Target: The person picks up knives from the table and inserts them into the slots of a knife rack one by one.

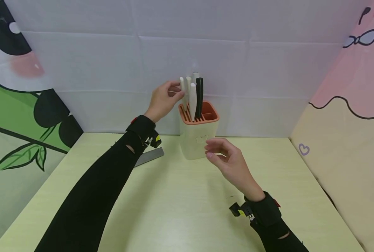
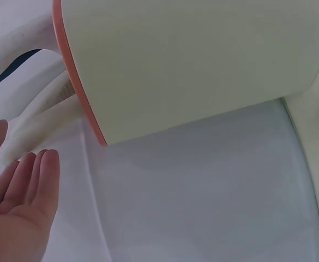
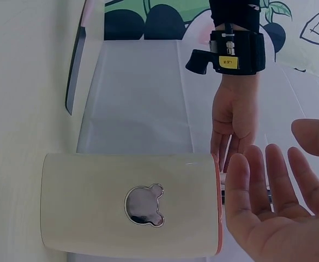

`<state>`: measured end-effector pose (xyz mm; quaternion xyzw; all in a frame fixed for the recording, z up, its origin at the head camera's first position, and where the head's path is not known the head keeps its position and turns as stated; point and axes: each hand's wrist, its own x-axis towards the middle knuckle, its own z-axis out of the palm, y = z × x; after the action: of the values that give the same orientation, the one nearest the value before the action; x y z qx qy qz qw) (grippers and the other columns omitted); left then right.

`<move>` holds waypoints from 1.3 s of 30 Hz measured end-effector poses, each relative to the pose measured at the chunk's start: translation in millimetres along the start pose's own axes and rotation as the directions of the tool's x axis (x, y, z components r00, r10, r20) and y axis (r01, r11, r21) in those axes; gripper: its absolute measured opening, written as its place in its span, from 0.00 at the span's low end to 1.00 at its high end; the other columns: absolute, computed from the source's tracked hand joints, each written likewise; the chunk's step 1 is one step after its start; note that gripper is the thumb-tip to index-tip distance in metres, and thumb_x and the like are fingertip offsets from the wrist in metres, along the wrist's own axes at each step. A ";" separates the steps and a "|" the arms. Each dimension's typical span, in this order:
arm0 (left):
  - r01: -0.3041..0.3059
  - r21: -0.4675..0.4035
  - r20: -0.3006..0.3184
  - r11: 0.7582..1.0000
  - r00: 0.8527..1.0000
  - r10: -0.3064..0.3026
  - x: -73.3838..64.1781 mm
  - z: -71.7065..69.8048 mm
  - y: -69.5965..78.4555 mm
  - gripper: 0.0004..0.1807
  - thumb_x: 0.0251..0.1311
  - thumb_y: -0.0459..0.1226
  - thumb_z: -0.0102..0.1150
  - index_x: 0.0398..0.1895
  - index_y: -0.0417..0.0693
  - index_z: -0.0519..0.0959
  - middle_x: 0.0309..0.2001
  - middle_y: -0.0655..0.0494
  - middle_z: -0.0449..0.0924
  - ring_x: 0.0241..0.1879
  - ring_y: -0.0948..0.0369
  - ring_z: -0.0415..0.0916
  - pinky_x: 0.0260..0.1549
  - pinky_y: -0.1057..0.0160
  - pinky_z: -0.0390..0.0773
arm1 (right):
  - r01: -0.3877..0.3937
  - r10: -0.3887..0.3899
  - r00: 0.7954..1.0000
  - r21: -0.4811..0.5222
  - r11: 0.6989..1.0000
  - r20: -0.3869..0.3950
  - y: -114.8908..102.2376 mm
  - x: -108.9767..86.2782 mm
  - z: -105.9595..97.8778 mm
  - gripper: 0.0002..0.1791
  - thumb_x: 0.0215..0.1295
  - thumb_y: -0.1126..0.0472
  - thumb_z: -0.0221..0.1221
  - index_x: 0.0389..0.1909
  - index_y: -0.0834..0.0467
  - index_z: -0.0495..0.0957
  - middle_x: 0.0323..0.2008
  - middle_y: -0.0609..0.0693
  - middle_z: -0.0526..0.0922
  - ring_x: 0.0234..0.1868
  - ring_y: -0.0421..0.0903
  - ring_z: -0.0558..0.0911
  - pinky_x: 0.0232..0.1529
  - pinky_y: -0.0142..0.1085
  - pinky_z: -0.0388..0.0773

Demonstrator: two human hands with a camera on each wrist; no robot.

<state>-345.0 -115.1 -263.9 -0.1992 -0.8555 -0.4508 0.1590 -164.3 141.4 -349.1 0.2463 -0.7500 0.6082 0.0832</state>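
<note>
A cream knife block (image 1: 197,141) with an orange slotted top (image 1: 208,112) stands at the back of the table, holding several white-handled knives (image 1: 193,99) and a black-handled knife (image 1: 199,96). My left hand (image 1: 165,99) is beside the leftmost white handle (image 1: 182,91). In the left wrist view, thumb and fingers (image 2: 48,177) are spread apart near the handle ends; whether they touch cannot be told. My right hand (image 1: 226,159) hovers at the block's front right corner, fingers loosely bent and holding nothing. A grey knife blade (image 1: 149,156) lies left of the block, its handle hidden behind my left forearm.
The pale wooden table (image 1: 180,210) meets a white sheet-covered wall (image 1: 111,70) right behind the block. Cartoon-printed panels (image 1: 341,98) stand along both sides. A shiny bear-shaped emblem (image 3: 144,205) marks the block's front. Black wrist cameras (image 1: 242,210) sit on both forearms.
</note>
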 end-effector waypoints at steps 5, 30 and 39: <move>0.007 0.018 0.033 1.000 0.999 -0.007 -10.8 -10.1 -5.8 0.27 0.77 0.44 0.62 0.75 0.46 0.73 0.62 0.45 0.81 0.61 0.49 0.81 0.60 0.51 0.81 | -0.001 0.001 1.000 -0.007 1.000 -0.001 0.3 0.2 0.6 0.21 0.75 0.70 0.64 0.65 0.63 0.77 0.56 0.63 0.83 0.54 0.49 0.84 0.54 0.31 0.85; -0.187 0.403 0.122 0.896 0.981 0.150 -177.9 -64.4 -61.6 0.28 0.67 0.38 0.73 0.69 0.44 0.78 0.60 0.47 0.83 0.58 0.48 0.80 0.53 0.44 0.82 | 0.089 -0.077 0.996 -0.499 0.862 0.044 41.7 -19.0 -54.6 0.25 0.70 0.71 0.68 0.66 0.60 0.78 0.58 0.54 0.84 0.57 0.55 0.84 0.56 0.52 0.86; -0.253 0.483 0.122 0.838 0.967 0.222 -237.0 -66.9 -81.1 0.30 0.57 0.38 0.81 0.63 0.45 0.82 0.60 0.46 0.83 0.58 0.46 0.78 0.51 0.42 0.83 | 0.124 -0.076 0.992 -0.673 0.729 0.100 64.0 -39.6 -76.3 0.27 0.69 0.67 0.69 0.68 0.61 0.77 0.61 0.57 0.82 0.63 0.57 0.78 0.62 0.55 0.78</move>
<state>-171.9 -259.5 -392.0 -0.2700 -0.9153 -0.1872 0.2331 -173.5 233.7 -402.9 0.2588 -0.9078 0.2798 0.1749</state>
